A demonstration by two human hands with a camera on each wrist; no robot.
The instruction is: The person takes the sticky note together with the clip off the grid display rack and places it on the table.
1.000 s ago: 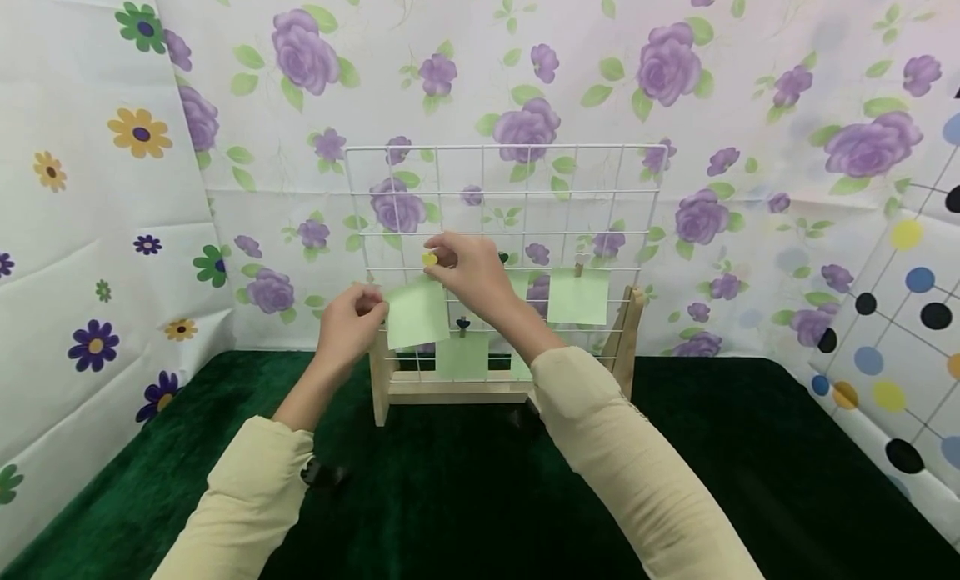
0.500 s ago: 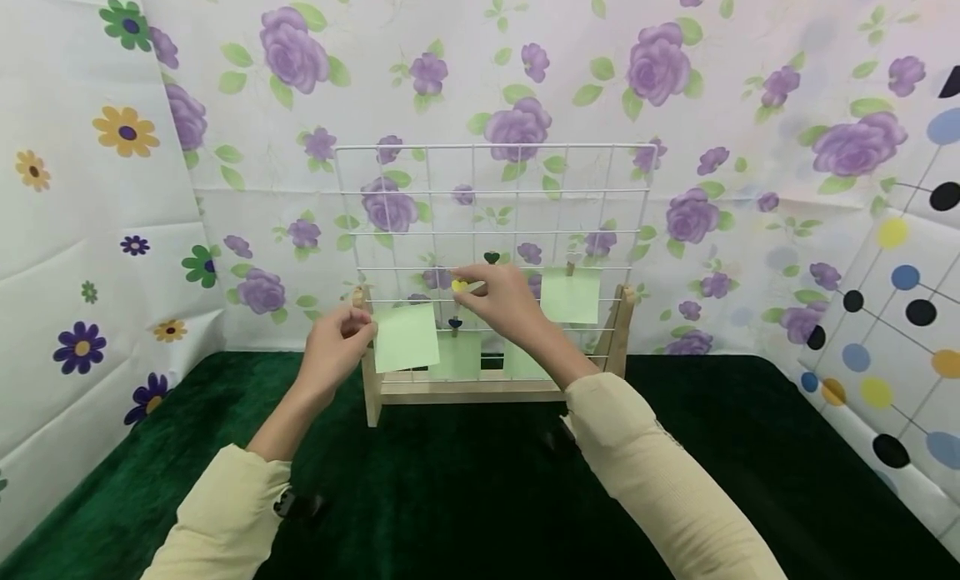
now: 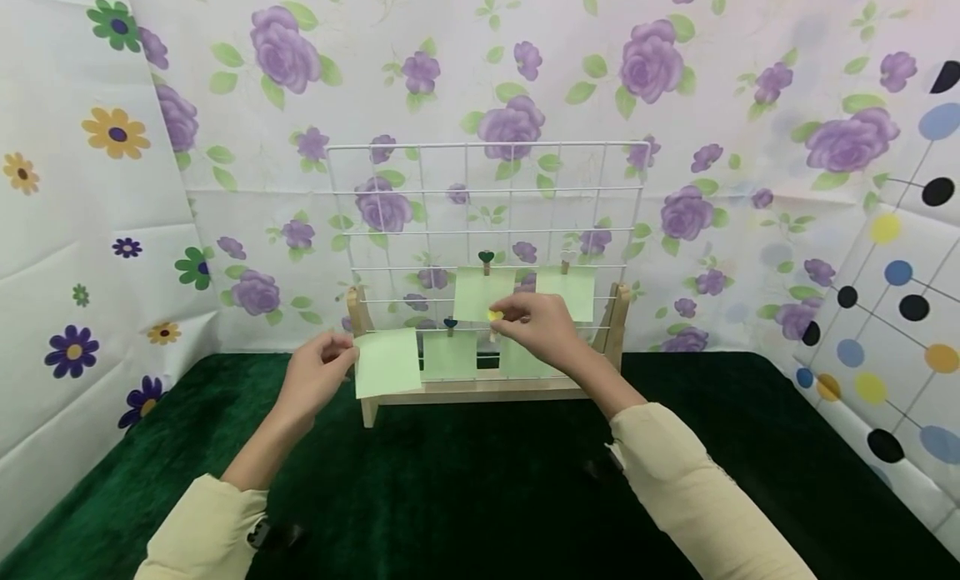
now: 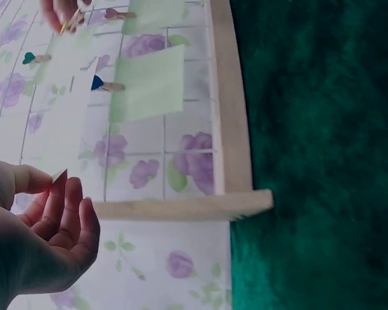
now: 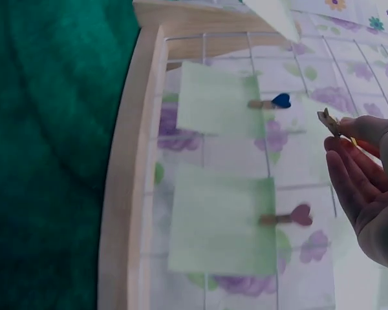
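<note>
My left hand (image 3: 311, 376) pinches the left edge of a light green paper square (image 3: 387, 363) between thumb and fingers. The sheet is held in front of the lower left of a white wire grid (image 3: 487, 230). In my right hand (image 3: 543, 330) a small wooden clothespin with a yellow heart (image 3: 495, 315) is pinched by thumb and fingertips, clear of the held sheet. Behind it hangs a green square (image 3: 476, 290) under a dark green heart clothespin (image 3: 486, 257). The right wrist view shows the yellow clothespin's tip (image 5: 330, 121) pointing toward the grid.
More green squares hang on the grid, from a white heart clothespin (image 3: 567, 259), a blue one (image 3: 450, 323) and a pink one (image 5: 301, 214). A wooden stand (image 3: 480, 390) supports the grid on a dark green cloth (image 3: 450, 480). Flowered sheets (image 3: 420, 30) stand behind.
Both hands have come down. My right hand has carried the yellow heart clothespin rightward across the grid, away from the held paper. My left hand has lowered the paper and shifted slightly left.
</note>
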